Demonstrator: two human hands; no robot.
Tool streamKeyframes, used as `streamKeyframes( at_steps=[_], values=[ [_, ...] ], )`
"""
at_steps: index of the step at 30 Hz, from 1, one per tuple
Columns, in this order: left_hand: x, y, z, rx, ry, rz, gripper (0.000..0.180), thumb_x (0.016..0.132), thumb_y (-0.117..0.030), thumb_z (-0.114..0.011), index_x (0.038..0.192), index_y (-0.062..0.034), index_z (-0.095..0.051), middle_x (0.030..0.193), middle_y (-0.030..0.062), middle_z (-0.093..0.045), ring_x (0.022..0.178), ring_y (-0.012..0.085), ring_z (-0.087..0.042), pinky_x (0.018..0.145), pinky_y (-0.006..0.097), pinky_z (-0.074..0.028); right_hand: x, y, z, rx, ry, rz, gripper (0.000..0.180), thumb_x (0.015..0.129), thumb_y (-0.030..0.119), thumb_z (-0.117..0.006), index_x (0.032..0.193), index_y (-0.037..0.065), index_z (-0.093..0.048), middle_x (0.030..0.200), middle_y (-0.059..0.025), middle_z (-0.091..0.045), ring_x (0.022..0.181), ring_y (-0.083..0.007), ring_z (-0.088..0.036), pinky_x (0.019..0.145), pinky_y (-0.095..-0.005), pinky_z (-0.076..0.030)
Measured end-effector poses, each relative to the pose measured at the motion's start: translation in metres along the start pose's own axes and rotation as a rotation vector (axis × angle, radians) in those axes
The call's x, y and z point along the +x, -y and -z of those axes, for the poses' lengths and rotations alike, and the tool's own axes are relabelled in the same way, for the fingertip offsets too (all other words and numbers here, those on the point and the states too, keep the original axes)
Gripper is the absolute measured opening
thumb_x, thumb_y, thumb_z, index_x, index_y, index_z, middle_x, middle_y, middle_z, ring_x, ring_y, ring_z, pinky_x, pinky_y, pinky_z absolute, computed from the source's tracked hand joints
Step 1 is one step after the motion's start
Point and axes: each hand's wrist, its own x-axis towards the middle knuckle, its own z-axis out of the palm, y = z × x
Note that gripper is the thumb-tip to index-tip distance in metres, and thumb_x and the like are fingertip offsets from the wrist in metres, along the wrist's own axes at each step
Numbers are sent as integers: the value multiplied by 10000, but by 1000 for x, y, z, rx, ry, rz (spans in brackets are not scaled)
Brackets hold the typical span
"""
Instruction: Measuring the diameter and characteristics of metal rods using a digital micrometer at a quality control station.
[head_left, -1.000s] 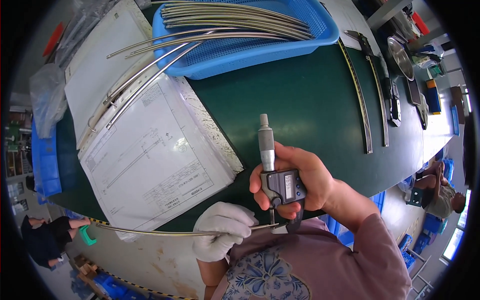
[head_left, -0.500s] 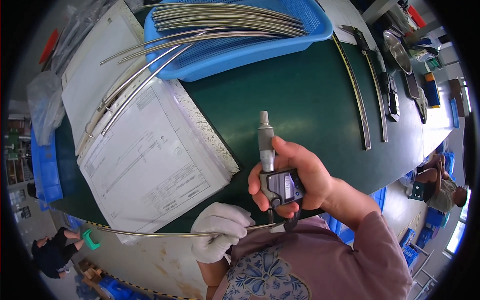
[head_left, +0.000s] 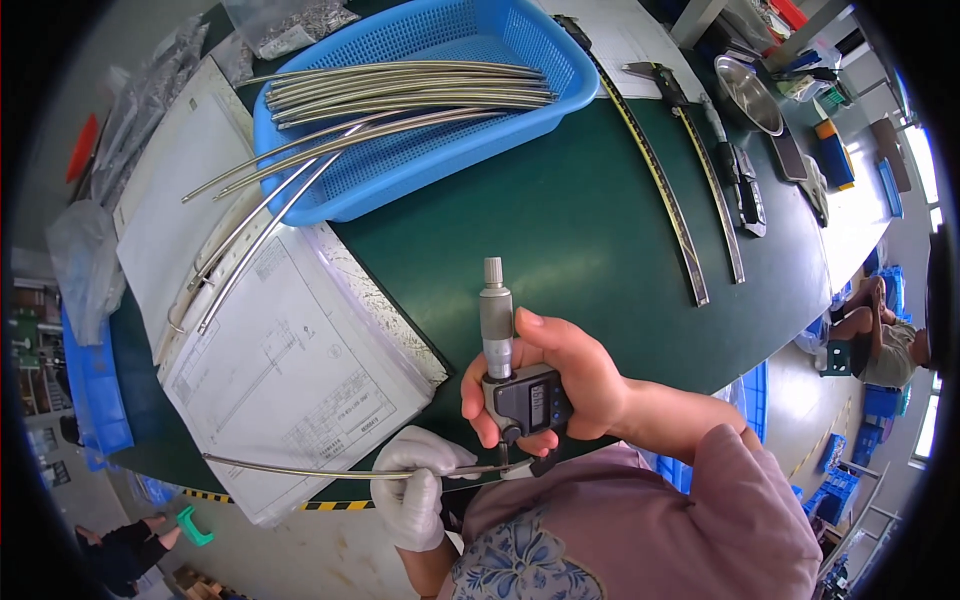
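A white glove covers my left hand (head_left: 415, 485), which is closed around a thin, slightly curved metal rod (head_left: 290, 470) near its right end. The rod reaches out leftward over the lower edge of an open binder of drawings (head_left: 320, 370). My bare right hand (head_left: 585, 380) grips a digital micrometer (head_left: 530, 402) with its ribbed thimble pointing up and its small display facing me. The rod's right end lies at the micrometer's jaws; whether they touch it I cannot tell, since that spot is small and partly hidden.
A blue perforated basket (head_left: 440, 160) of similar rods stands at the back, several jutting over the binder. Long calipers (head_left: 650, 170) and other measuring tools lie to the right, near a metal bowl (head_left: 748, 95). Two people are seated beyond the green table (head_left: 560, 220).
The view has shifted, so more of the basket's far side shows. My left fingers sit differently on the rod. Both hands keep hold, with the rod's end still at the micrometer.
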Motion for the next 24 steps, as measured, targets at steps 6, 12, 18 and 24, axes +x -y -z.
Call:
streamKeyframes(
  at_steps=[6, 12, 18, 24],
  values=[
    [0, -2, 0, -2, 0, 16, 256, 786, -224, -531, 737, 26, -503, 680, 149, -500, 621, 220, -526, 582, 299, -447, -3, -1, 2, -88, 24, 27, 741, 759, 632, -279, 873, -62, -510, 697, -175, -550, 362, -141, -423, 347, -220, -363],
    [1, -14, 12, 5, 164, 174, 119, 814, -92, -475, 768, 13, -507, 788, 89, -483, 705, 139, -516, 659, 248, -416, 2, -11, 2, 82, 87, 129, 729, 782, 615, -265, 864, -73, -491, 710, -228, -527, 364, -160, -413, 344, -248, -376],
    [1, -20, 15, 15, 199, 154, 82, 831, -48, -446, 788, 4, -492, 801, 62, -472, 706, 97, -503, 629, 214, -400, 4, -16, 1, 126, 40, 158, 686, 793, 588, -304, 807, -67, -508, 674, -211, -537, 343, -158, -412, 318, -242, -373],
    [-2, -23, 20, -66, 258, 306, 91, 834, -62, -447, 795, 5, -495, 783, 67, -479, 685, 111, -506, 627, 223, -400, 5, -18, -2, 96, -67, 162, 709, 813, 595, -228, 755, -56, -500, 610, -224, -520, 307, -182, -393, 297, -281, -384]
  ],
)
